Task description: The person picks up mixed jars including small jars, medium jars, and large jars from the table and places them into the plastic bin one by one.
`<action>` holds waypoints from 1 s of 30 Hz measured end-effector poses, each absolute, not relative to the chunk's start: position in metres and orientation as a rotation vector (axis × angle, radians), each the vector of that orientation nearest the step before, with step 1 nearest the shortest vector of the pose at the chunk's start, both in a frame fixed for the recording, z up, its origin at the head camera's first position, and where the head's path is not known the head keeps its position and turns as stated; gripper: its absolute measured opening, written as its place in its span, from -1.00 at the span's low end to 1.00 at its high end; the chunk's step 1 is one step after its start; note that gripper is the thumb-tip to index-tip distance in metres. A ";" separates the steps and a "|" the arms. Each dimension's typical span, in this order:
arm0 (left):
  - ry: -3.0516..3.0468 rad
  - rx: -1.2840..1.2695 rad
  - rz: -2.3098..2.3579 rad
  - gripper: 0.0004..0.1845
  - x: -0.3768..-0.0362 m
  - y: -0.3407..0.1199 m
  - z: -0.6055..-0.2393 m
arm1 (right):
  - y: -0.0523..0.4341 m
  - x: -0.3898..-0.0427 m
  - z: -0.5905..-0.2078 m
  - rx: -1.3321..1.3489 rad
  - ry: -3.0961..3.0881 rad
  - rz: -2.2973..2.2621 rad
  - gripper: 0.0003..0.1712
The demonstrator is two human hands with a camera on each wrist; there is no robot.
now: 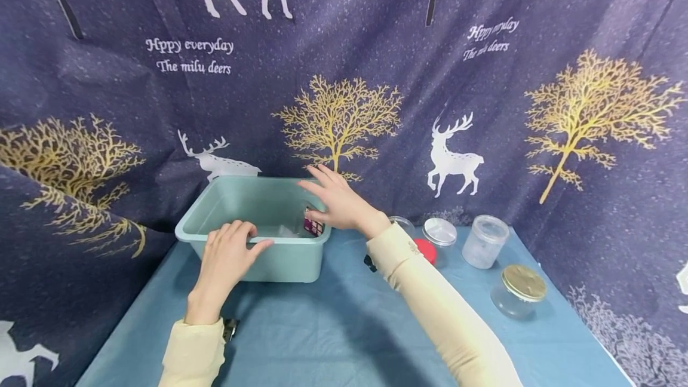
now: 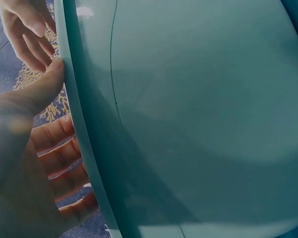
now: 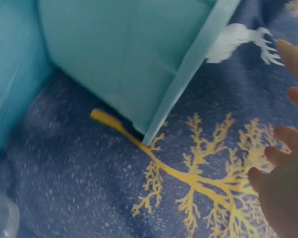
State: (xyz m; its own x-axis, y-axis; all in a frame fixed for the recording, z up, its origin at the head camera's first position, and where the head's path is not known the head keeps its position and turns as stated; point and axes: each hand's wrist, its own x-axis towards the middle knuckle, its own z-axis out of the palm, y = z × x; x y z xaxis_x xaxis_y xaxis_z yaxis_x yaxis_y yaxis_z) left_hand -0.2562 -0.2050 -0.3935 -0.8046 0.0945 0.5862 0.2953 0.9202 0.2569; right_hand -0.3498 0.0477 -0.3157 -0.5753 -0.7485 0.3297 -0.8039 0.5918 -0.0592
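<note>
A pale teal plastic bin (image 1: 292,258) stands on the left of the table. My left hand (image 1: 228,258) holds its front rim, fingers bent over the edge and thumb along it; in the left wrist view the thumb tip meets the rim (image 2: 84,131). Above the bin's right end hovers my right hand (image 1: 338,202), fingers apart and nothing in them. Below that palm, inside the bin, a small dark purple printed pack (image 1: 313,224) leans in the right corner, partly covered by the hand. Something clear and whitish (image 1: 287,232) lies beside it, mostly behind the rim.
On the right of the blue tablecloth (image 1: 322,333) stand a gold-lidded clear jar (image 1: 518,291), a frosted jar (image 1: 485,242) and a silver-lidded jar (image 1: 441,233). A red lid (image 1: 426,251) shows behind my right sleeve. A patterned dark blue curtain (image 1: 376,34) hangs behind the table.
</note>
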 end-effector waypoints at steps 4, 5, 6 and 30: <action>-2.477 -0.283 -0.449 -0.58 -0.258 -0.203 -0.395 | 0.063 -0.336 -0.319 1.235 -2.555 0.470 -0.32; -2.475 -0.284 -0.448 -0.58 -0.258 -0.202 -0.395 | 0.067 -0.332 -0.321 1.224 -2.559 0.524 -0.33; -2.473 -0.285 -0.445 -0.58 -0.258 -0.201 -0.395 | 0.072 -0.328 -0.322 1.207 -2.568 0.570 -0.32; -2.508 -0.268 -0.472 -0.60 -0.256 -0.206 -0.389 | 0.205 -0.263 -0.363 0.704 -2.315 0.998 -0.40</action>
